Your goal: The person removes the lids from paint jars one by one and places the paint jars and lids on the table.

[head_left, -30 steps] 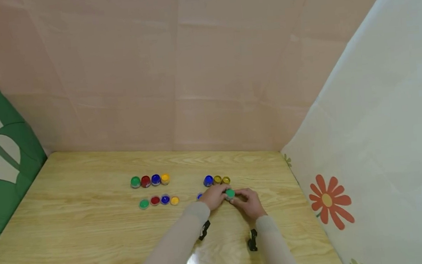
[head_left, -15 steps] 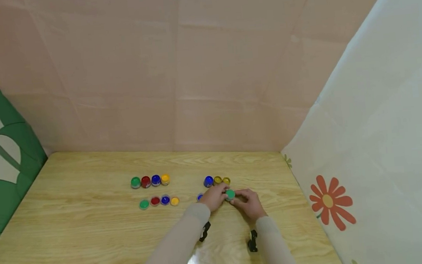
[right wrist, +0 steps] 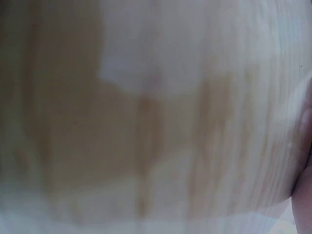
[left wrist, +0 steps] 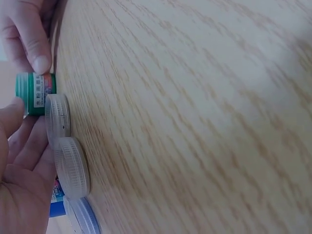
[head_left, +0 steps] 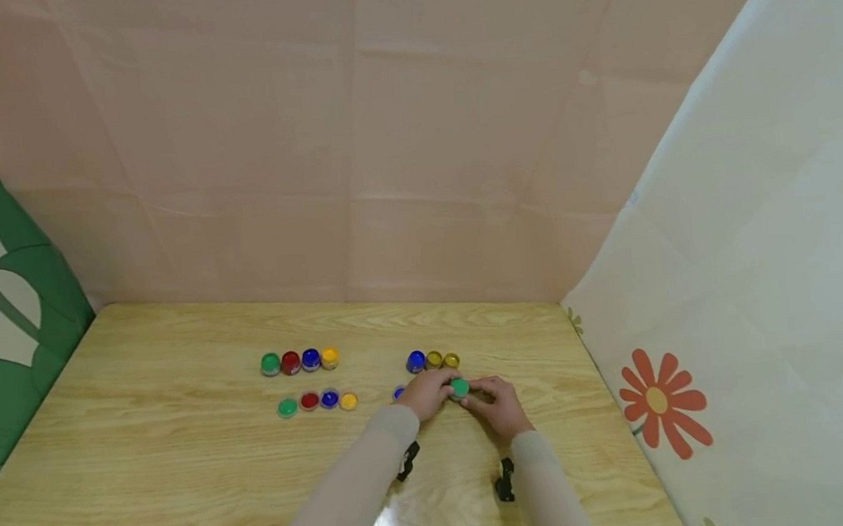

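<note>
A small green paint jar (head_left: 459, 387) stands between my two hands in the head view. In the left wrist view the same jar (left wrist: 38, 95) shows a printed label and a ridged green top. My left hand (head_left: 428, 391) holds it from the left, thumb at its top and fingers curled behind. From the other side my right hand (head_left: 502, 408) pinches the jar, a fingertip on its label. Clear ribbed lids (left wrist: 73, 166) lie beside the left fingers, and a blue-tinted lid (left wrist: 82, 217) follows them. The right wrist view is mostly blurred tabletop, with part of a hand at its edge.
Behind my hands stand a blue jar (head_left: 417, 361) and two dark-yellow jars (head_left: 434, 360). Further left is a row of green, red, blue and yellow-orange jars (head_left: 330, 357), with matching lids (head_left: 309, 401) before it. A pink sheet (head_left: 354, 177) rises behind the wooden table (head_left: 182, 451).
</note>
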Available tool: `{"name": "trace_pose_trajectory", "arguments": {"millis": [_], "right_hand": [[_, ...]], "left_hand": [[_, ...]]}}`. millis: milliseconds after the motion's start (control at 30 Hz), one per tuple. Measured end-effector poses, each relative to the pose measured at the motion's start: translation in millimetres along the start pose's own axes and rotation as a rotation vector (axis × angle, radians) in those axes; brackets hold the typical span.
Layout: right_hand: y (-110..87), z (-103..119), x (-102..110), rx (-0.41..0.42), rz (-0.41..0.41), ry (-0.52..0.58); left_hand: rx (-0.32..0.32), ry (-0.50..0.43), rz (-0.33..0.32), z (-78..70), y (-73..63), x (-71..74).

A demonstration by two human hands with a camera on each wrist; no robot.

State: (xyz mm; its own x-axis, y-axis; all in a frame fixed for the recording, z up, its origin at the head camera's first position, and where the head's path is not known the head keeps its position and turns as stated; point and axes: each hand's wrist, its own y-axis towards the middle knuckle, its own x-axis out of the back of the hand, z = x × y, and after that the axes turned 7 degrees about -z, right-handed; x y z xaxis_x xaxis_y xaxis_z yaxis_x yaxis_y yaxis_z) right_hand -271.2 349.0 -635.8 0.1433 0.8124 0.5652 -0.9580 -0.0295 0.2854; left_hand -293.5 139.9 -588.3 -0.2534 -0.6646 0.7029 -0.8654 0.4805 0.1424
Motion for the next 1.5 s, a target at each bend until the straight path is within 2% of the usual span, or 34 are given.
{"name": "trace_pose_trajectory", "arguments": {"millis": [200, 333, 467, 533, 733, 833, 967, 1067, 1167, 1333, 1500], "right_hand": [[0.1, 6.1, 2.3, -0.031, 0.017, -0.004], [-0.6, 8.0, 2.6, -0.027, 0.019, -0.011], [-1.2, 9.3, 2.7, -0.023, 0.016, -0.003], [-1.5, 10.0, 3.0, -0.02, 0.02, -0.004], [-2.2, 11.8, 4.4, -0.008, 0.02, -0.015], [-2.5, 10.5, 4.2, 0.008, 0.011, -0.027], [-2.8, 9.8, 3.5, 0.016, 0.0, -0.033], [-3.0, 9.1, 3.3, 0.001, 0.001, -0.028], [-3.5, 8.6, 3.6, -0.014, 0.006, -0.015], [-4.3, 9.6, 4.1, -0.026, 0.015, -0.013], [-3.3, 10.1, 5.0, -0.023, 0.016, -0.025]], "left_hand": [[0.032, -0.037, -0.026, -1.4, -2.8, -1.1], [0.063, -0.104, -0.069, -1.4, -5.3, -3.1], [0.081, -0.149, -0.084, -2.2, -7.0, -2.6], [0.062, -0.135, -0.078, -2.4, -7.3, -1.3], [-0.023, -0.008, -0.051, -1.4, -5.3, 0.3], [-0.035, 0.03, -0.027, -2.4, -5.0, 1.7], [-0.046, 0.041, -0.003, -5.3, -6.5, 6.2], [-0.056, 0.03, -0.014, -5.1, -6.6, 6.5], [-0.037, 0.0, -0.026, -4.4, -6.8, 4.9], [0.047, -0.069, -0.022, -4.1, -8.6, 1.6], [0.001, 0.002, -0.018, -5.5, -8.3, 3.2]]}}
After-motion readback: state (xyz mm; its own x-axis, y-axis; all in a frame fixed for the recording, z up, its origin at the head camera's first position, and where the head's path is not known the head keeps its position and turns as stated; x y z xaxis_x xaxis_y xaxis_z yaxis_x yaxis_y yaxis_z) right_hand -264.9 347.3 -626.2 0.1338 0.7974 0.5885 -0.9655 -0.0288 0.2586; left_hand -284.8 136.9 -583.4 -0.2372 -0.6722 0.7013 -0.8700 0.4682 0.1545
